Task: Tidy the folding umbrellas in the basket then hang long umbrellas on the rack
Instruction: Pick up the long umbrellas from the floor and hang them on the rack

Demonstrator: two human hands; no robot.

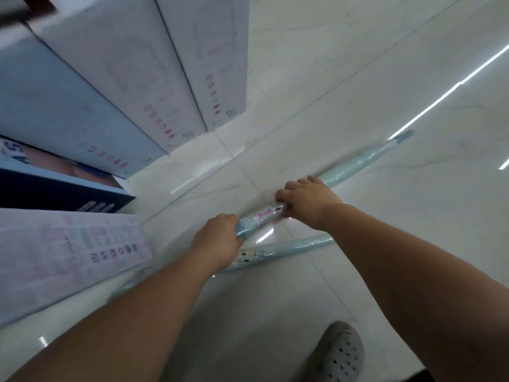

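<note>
Gripping long umbrella [358, 164] with both hands closed, left hand [217, 241] at handle end, right hand [305, 201] mid-shaft (axis running up-right across floor [358, 64]).

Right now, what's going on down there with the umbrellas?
A person is bent over the tiled floor with both hands on one long pale-blue umbrella. The left hand grips its near end, and the right hand holds it further along, by a pink label. A second pale-blue umbrella lies on the floor just below it. Tall boxes stand to the left. No rack or basket is in view.
</note>
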